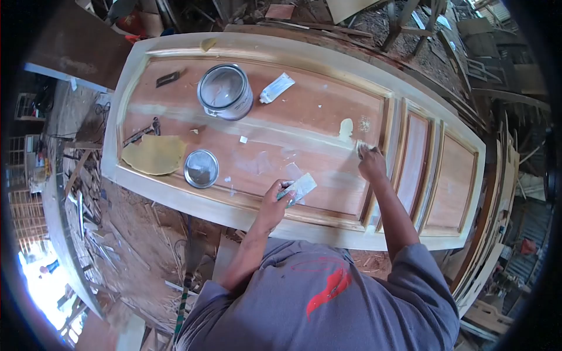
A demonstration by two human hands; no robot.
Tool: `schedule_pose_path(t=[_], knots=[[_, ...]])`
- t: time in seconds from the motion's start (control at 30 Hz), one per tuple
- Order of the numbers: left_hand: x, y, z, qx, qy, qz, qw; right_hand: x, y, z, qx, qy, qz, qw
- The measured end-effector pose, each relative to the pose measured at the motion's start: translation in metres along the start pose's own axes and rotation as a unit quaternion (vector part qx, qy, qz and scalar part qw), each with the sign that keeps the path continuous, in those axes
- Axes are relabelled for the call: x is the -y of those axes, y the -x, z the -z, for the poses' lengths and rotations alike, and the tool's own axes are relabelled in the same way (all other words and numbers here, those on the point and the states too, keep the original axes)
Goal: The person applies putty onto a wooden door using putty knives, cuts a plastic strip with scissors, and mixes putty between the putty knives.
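A panelled wooden door (175, 196) lies flat in front of me. My left hand (273, 206) is closed around a flat scraper (302, 187) with pale filler on its face, held above the door near its front edge. On the right, my right hand (373, 164) grips a small putty knife (359, 147), low over the large panel; its handle is mostly hidden by my fingers. Just beyond it are a cream patch of filler (346, 128) and a speckled smear (365, 124).
On the door stand an open tin (237, 109) and its round lid (201, 169). A white tube (277, 88), a yellow sandpaper sheet (153, 155), a hammer-like tool (142, 132) and a dark block (168, 79) lie about. Wood scraps (120, 234) litter the floor.
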State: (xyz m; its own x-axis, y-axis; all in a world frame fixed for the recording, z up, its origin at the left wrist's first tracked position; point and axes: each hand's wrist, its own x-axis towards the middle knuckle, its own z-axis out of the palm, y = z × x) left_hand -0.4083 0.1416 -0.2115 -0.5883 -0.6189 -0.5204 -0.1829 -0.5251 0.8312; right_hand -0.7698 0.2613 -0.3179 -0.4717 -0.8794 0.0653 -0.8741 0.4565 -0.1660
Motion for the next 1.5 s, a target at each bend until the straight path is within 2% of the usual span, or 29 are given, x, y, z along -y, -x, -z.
schedule_pose_path(t=[0.07,0.17,0.2,0.23,0.3,0.33,0.37,0.4,0.43,0.47,0.5,0.53,0.67,0.73,0.87,0.97,1.07,1.17,1.27,1.4,1.5], knots=[[0.006,0.008,0.001,-0.010,0.037,0.031,0.999,0.031,-0.008,0.069,0.116,-0.059,-0.052,0.990],[0.009,0.015,-0.007,-0.039,0.093,0.027,0.995,0.021,0.008,0.073,0.240,-0.037,-0.013,0.970],[0.009,0.018,-0.009,-0.043,0.114,0.018,0.992,0.019,0.006,0.075,0.303,-0.054,-0.042,0.951],[0.009,0.022,-0.011,-0.045,0.131,0.013,0.990,0.031,0.017,0.088,0.280,-0.190,-0.103,0.935],[0.004,0.025,-0.023,-0.046,0.155,-0.026,0.987,0.056,0.040,0.120,0.207,-0.440,-0.212,0.847],[-0.001,0.031,-0.031,-0.051,0.160,-0.058,0.984,0.063,0.059,0.131,0.180,-0.557,-0.267,0.766],[-0.007,0.037,-0.039,-0.055,0.162,-0.089,0.981,0.056,0.085,0.114,0.150,-0.646,-0.315,0.679],[-0.011,0.043,-0.048,-0.067,0.106,-0.127,0.984,0.071,0.107,0.133,0.122,-0.645,-0.282,0.700],[-0.014,0.050,-0.059,-0.075,0.049,-0.163,0.983,0.085,0.125,0.142,0.098,-0.689,-0.290,0.657],[-0.016,0.056,-0.071,-0.079,-0.008,-0.199,0.977,0.099,0.143,0.152,0.074,-0.731,-0.296,0.611],[-0.015,0.062,-0.084,-0.082,-0.052,-0.221,0.970,0.106,0.156,0.153,0.052,-0.805,-0.332,0.489],[-0.013,0.070,-0.098,-0.083,-0.095,-0.244,0.962,0.120,0.159,0.183,0.047,-0.821,-0.347,0.450],[-0.006,0.102,-0.145,-0.054,-0.266,-0.337,0.901,0.113,0.191,0.207,0.046,-0.854,-0.360,0.373],[0.000,0.114,-0.161,-0.039,-0.282,-0.362,0.888,0.105,0.205,0.209,0.031,-0.867,-0.362,0.341],[-0.002,0.140,-0.186,0.024,-0.304,-0.395,0.867,0.078,0.233,0.222,0.049,-0.879,-0.373,0.293],[0.006,0.154,-0.196,0.032,-0.288,-0.396,0.871,0.073,0.249,0.242,0.063,-0.883,-0.380,0.269],[0.007,0.172,-0.200,0.052,-0.327,-0.403,0.853,0.061,0.261,0.248,0.063,-0.886,-0.364,0.281],[0.019,0.177,-0.207,0.042,-0.373,-0.490,0.786,0.065,0.270,0.242,0.080,-0.884,-0.371,0.271],[0.027,0.175,-0.204,0.056,-0.381,-0.501,0.775,0.061,0.274,0.247,0.087,-0.893,-0.350,0.270],[0.026,0.181,-0.201,0.054,-0.438,-0.543,0.715,0.057,0.273,0.261,0.088,-0.897,-0.327,0.284],[0.028,0.178,-0.195,0.041,-0.438,-0.536,0.720,0.054,0.268,0.272,0.085,-0.885,-0.334,0.314]])
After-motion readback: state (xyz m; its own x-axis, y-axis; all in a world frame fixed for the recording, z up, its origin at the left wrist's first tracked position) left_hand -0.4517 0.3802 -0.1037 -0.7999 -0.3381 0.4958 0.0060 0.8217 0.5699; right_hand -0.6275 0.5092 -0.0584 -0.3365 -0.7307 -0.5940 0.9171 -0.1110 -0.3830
